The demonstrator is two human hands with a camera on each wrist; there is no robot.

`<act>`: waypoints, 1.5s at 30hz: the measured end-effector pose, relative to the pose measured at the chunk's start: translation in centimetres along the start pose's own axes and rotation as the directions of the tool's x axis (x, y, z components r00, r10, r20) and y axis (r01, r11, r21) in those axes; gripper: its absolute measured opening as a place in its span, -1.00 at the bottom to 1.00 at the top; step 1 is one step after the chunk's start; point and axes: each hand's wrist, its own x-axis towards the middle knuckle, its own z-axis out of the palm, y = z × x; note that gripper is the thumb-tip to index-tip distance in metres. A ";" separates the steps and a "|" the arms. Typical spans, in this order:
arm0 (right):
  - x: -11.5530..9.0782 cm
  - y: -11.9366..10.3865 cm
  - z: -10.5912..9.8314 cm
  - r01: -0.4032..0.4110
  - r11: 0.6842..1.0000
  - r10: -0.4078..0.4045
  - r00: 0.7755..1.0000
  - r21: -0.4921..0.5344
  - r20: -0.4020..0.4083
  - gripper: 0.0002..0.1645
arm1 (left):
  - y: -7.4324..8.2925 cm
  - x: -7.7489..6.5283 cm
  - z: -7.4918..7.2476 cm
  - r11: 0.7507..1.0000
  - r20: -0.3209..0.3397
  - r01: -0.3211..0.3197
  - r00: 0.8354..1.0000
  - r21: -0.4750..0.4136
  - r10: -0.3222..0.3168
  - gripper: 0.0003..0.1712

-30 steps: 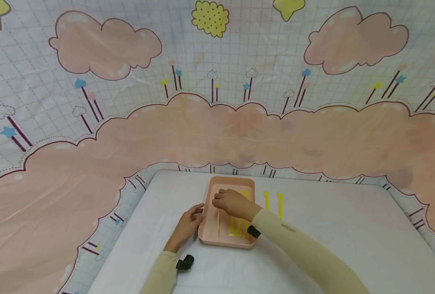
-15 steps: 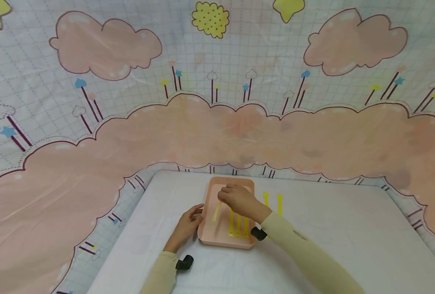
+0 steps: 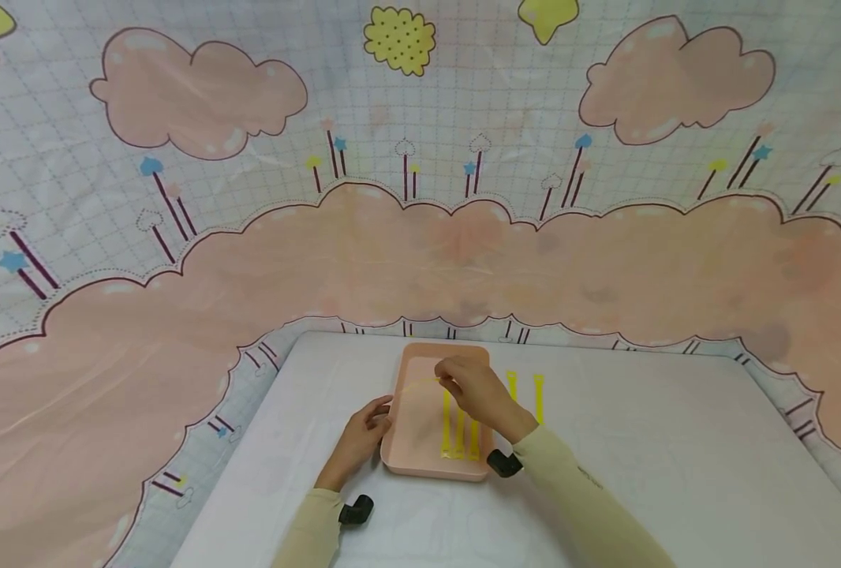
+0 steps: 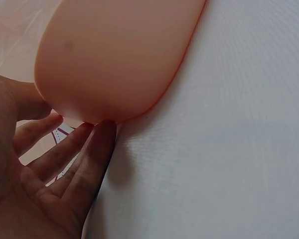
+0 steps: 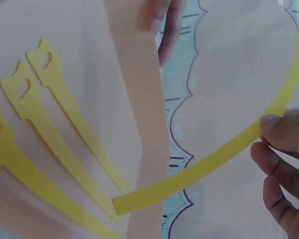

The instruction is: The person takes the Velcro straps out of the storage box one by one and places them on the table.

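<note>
In the head view my right hand [image 3: 479,394] is over the pink tray [image 3: 435,473]. Between thumb and fingers it pinches a thin yellow saw-shaped strip [image 5: 189,174], which bends in a curve in the right wrist view. Three flat yellow saw-shaped pieces [image 5: 47,117] lie side by side in the tray, each with a holed handle end; the right hand partly covers them in the head view. My left hand [image 3: 359,438] is at the tray's left side. Its fairly straight fingers [image 4: 102,142] and thumb touch the tray's outer wall in the left wrist view.
Two more yellow pieces [image 3: 539,398] lie on the white table [image 3: 626,465] right of the tray, partly hidden by the right arm. A cloth [image 3: 605,268] printed with clouds hangs behind and beside the table. A black camera sits on each wrist.
My right hand has moved slightly right and turned, keeping hold of the yellow strip. That strip has swung from hanging down to nearly level, pointing left. The left hand and tray stay put.
</note>
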 end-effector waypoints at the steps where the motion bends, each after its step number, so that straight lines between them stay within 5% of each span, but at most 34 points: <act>1: -0.1 0.1 0.0 -0.024 1.000 0.024 1.000 0.013 -0.013 -0.76 | -0.1 0.0 0.0 1.000 0.001 -0.002 1.000 0.003 0.002 -0.50; 18: -2.7 1.9 -1.2 -0.127 0.967 0.170 0.968 0.220 -0.185 -0.69 | -0.7 0.2 0.1 1.000 0.003 0.016 1.000 -0.006 -0.016 -0.49; 28: -4.1 3.2 -2.1 -0.234 0.908 0.302 0.941 0.348 -0.155 -0.73 | -0.9 0.5 0.2 1.000 -0.016 -0.011 1.000 0.029 0.012 -0.49; 45: -5.7 3.8 -4.6 -0.353 0.833 0.451 0.880 0.426 -0.152 -0.75 | -0.4 0.6 0.2 0.999 -0.001 0.035 0.999 0.027 -0.035 -0.46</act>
